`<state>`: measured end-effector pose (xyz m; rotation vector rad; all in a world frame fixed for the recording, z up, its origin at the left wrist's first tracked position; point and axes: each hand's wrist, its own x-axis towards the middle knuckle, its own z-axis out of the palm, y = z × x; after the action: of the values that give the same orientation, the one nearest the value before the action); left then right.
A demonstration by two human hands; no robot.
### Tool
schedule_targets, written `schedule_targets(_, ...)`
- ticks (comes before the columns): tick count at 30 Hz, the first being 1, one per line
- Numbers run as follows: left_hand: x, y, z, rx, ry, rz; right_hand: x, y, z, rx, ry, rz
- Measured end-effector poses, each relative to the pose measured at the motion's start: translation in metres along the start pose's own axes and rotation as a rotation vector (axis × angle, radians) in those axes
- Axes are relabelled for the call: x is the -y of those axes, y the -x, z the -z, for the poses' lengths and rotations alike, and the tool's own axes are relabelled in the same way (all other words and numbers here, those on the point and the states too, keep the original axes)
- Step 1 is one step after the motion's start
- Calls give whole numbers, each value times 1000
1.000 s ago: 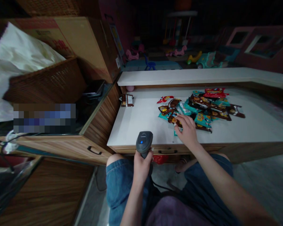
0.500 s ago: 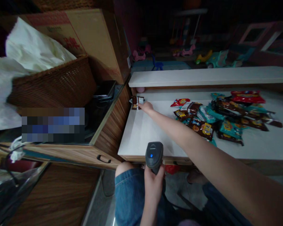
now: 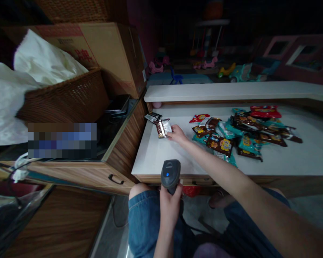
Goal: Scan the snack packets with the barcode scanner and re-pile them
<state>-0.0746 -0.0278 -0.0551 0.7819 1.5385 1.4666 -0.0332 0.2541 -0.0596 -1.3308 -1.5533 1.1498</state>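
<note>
My left hand (image 3: 170, 204) is closed around the grip of a dark handheld barcode scanner (image 3: 170, 173) with a small blue light, held upright below the white counter's front edge (image 3: 161, 168). My right hand (image 3: 178, 133) reaches across the counter to the left and pinches a brown and white snack packet (image 3: 163, 127). Another dark packet (image 3: 152, 116) lies just beyond it at the counter's far left corner. A pile of several teal, brown and red snack packets (image 3: 239, 130) lies to the right of my right arm.
A wicker basket (image 3: 66, 95) with white bags, a cardboard box (image 3: 107, 50) and a wooden cabinet with a drawer handle (image 3: 115, 178) stand at the left. A raised white ledge (image 3: 231, 91) runs along the counter's back. Toy ride-ons stand in the dark room beyond.
My right hand left the pile, reached to the far left corner, and has now drawn a packet back toward me. The scanner in my left hand barely moved.
</note>
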Motion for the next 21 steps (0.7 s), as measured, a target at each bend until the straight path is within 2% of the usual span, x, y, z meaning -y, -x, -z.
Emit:
schedule_targets(4, -13, 2, -4, 20, -38, -33, -27, 61, 33, -7, -106, 113)
schedule_targets(8, -27, 3, -14, 44, -79, -86, -47, 97, 48, -50, -153, 210)
schedule_targets(15, -45, 8, -30, 60, -138, -138, -56, 113, 47, -102, -107, 270)
schedule_targets(21, -41, 8, -29, 35, -140, -147, -60, 111, 50, -127, -125, 282)
